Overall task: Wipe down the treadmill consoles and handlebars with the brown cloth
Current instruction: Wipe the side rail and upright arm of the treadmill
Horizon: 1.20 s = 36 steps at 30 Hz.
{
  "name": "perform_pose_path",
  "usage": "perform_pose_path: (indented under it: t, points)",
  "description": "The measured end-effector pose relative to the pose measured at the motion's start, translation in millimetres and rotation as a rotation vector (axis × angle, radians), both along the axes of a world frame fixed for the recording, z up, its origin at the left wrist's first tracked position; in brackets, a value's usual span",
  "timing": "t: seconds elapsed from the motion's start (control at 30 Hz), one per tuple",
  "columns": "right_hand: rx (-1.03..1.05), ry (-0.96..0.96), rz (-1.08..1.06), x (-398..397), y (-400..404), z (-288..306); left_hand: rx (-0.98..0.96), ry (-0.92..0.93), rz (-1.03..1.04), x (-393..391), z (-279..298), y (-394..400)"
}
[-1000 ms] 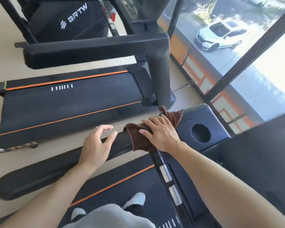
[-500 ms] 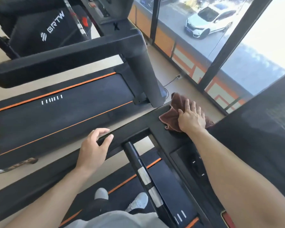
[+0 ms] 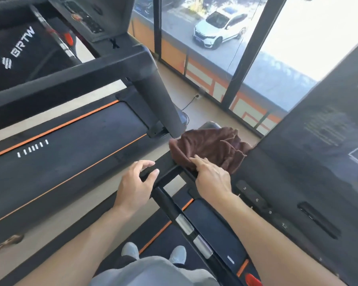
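The brown cloth (image 3: 211, 147) lies bunched on the left corner of my treadmill's black console (image 3: 298, 182), where the side handlebar (image 3: 166, 162) joins it. My right hand (image 3: 212, 178) grips the cloth's near edge; the index finger lies straight on top and the other fingers are hidden under the fabric. My left hand (image 3: 136, 182) hovers over the handlebar just left of the cloth, fingers loosely curved, fingertips touching the bar, holding nothing.
A front grip bar with silver sensor plates (image 3: 184, 223) runs back toward me between my arms. The neighbouring treadmill's belt (image 3: 70, 151) and upright post (image 3: 159, 100) stand close on the left. A floor-to-ceiling window (image 3: 215, 58) is ahead. My shoes (image 3: 178, 254) stand on the belt.
My right hand slid the cloth from the handlebar up onto the console corner, then drew back to its near edge. The cloth is now bunched. My left hand stayed near the handlebar.
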State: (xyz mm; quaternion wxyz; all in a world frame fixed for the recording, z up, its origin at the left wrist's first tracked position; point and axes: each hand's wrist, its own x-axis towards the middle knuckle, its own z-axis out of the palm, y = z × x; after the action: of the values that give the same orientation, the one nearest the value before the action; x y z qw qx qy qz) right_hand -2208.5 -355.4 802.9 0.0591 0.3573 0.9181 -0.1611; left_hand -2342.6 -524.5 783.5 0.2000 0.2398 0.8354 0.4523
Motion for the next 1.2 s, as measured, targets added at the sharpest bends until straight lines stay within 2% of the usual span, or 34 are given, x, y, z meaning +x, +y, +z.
perform_pose_path:
  t: [0.1,0.2,0.33,0.47,0.57,0.67,0.73,0.83,0.93,1.0,1.1,1.2]
  points:
    - [-0.025,-0.143,0.058,11.3,-1.4,19.8,0.010,0.005,0.007,-12.5,0.6,0.4]
    - [-0.006,-0.258,-0.040,14.1,1.5,20.0,-0.003,-0.014,0.027,-18.9,-1.3,2.3]
    - [-0.067,-0.300,-0.123,-1.6,10.2,-6.2,0.020,-0.017,-0.013,-24.4,-4.5,3.7]
    - [-0.075,-0.251,-0.170,-22.9,21.9,-20.2,0.027,-0.013,-0.005,-36.2,-5.5,-0.4]
    - [-0.019,-0.292,-0.095,-11.5,26.7,-12.1,0.020,-0.009,-0.001,-42.4,-8.1,-2.3]
    - [0.050,-0.439,0.019,-0.1,39.7,2.5,0.008,-0.018,-0.016,-42.6,-9.4,-2.9]
    - [0.072,-0.472,0.017,-7.9,45.3,0.8,0.003,-0.019,-0.024,-43.8,-8.7,-4.2]
    - [0.122,-0.435,-0.035,-20.6,38.6,-16.5,0.024,-0.021,0.013,-49.9,-5.9,-8.9]
    - [-0.033,-0.332,-0.039,-8.0,39.2,-10.5,0.017,-0.037,0.038,-53.2,-9.1,-11.7]
    - [-0.090,-0.365,-0.051,0.7,44.7,3.4,0.012,-0.056,0.018,-50.3,-11.1,-11.2]
    - [-0.010,-0.450,-0.057,-8.3,42.1,3.7,0.028,-0.055,-0.020,-47.4,-7.4,-8.8]
    - [0.058,-0.400,-0.099,-24.4,31.3,-15.6,0.057,-0.027,-0.018,-48.5,-4.7,-10.7]
